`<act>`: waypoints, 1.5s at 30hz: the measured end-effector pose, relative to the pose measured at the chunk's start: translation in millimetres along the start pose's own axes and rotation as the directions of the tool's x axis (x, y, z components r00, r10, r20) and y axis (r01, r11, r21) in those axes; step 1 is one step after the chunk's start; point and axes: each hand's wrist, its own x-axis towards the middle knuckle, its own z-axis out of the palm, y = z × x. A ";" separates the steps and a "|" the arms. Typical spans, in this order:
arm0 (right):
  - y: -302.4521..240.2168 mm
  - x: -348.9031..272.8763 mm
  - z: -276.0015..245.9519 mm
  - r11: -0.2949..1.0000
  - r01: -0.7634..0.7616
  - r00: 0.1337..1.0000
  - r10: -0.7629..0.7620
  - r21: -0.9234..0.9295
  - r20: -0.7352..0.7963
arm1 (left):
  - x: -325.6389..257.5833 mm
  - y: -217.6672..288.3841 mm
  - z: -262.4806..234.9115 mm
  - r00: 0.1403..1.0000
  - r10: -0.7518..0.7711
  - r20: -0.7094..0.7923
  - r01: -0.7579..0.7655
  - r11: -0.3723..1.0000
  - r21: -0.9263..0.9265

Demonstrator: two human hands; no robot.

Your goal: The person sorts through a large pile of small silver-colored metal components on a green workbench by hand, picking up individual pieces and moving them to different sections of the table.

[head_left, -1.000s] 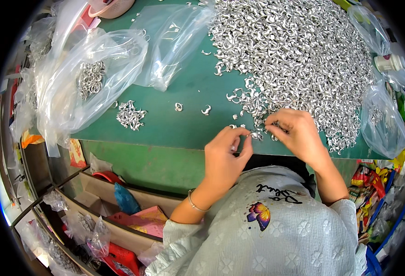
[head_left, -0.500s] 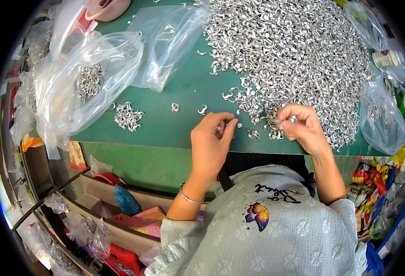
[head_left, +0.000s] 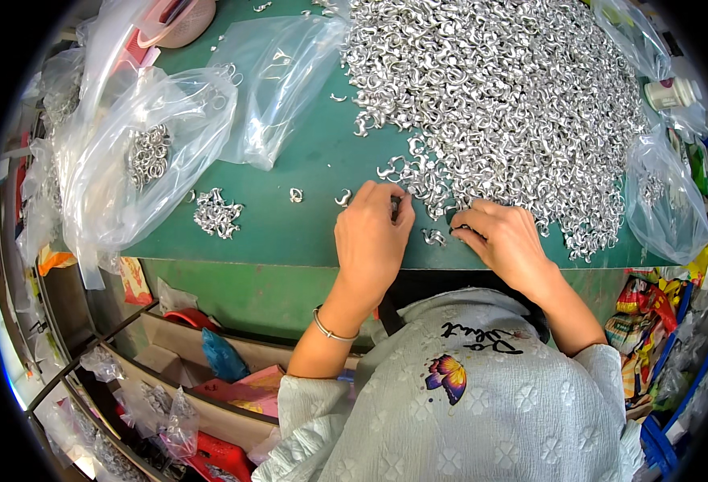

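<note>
A large heap of small curved silver metal pieces (head_left: 499, 104) covers the right and far part of the green table (head_left: 298, 229). My left hand (head_left: 372, 233) is curled just left of the heap's near tip, thumb and fingers closed together; whatever they hold is hidden. At the heap's near edge, my right hand (head_left: 507, 239) bends its fingers against the thumb, and what lies in them cannot be made out. Between the hands lies a small cluster of silver pieces (head_left: 433, 236). Two single pieces rest left of my left hand: one curved piece (head_left: 343, 198) and one ring-like piece (head_left: 296, 195).
A small separate pile of silver pieces (head_left: 218, 213) lies at left. Beyond it are a clear plastic bag (head_left: 185, 120) with rings inside and a flat clear bag (head_left: 278, 96). A pink basket (head_left: 185, 24) stands far left; a white bottle (head_left: 670, 93) and another bag (head_left: 666, 205) sit right.
My right hand has come down and left, turning its back upward, and is closer to my left hand. My left hand has turned its back more upward. The whole view has shifted slightly.
</note>
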 end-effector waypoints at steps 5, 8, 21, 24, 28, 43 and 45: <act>9.3 7.2 -4.3 0.878 -0.018 1.000 0.008 0.477 0.022 | 7.4 -15.1 -23.5 0.913 -0.170 0.372 0.406 0.477 -0.779; 22.5 6.7 -5.5 0.334 -0.092 0.996 0.016 0.938 0.092 | 6.5 -16.1 -31.6 0.877 0.065 0.476 0.480 -0.156 -0.863; -20.1 -1.1 11.2 0.995 -0.022 1.000 0.023 0.093 -0.016 | -9.2 -28.8 -19.1 0.842 -0.061 0.536 0.413 -0.567 -0.713; -21.2 -0.8 20.6 0.999 -0.021 1.000 0.021 -0.035 -0.002 | -10.4 -29.3 -19.9 0.845 -0.062 0.530 0.402 -0.581 -0.708; -17.2 2.1 16.8 0.998 0.012 0.999 -0.010 -0.060 0.039 | -13.2 -29.0 -21.9 0.846 -0.069 0.529 0.391 -0.595 -0.702; -16.4 -1.3 22.3 0.963 0.101 0.995 -0.092 -0.251 0.048 | -39.2 -7.3 -28.9 0.718 -0.136 0.682 0.572 -0.442 -0.691; -15.4 0.4 21.7 0.967 0.112 0.994 -0.105 -0.230 0.041 | -48.4 -1.5 -27.0 0.663 -0.143 0.734 0.648 -0.381 -0.660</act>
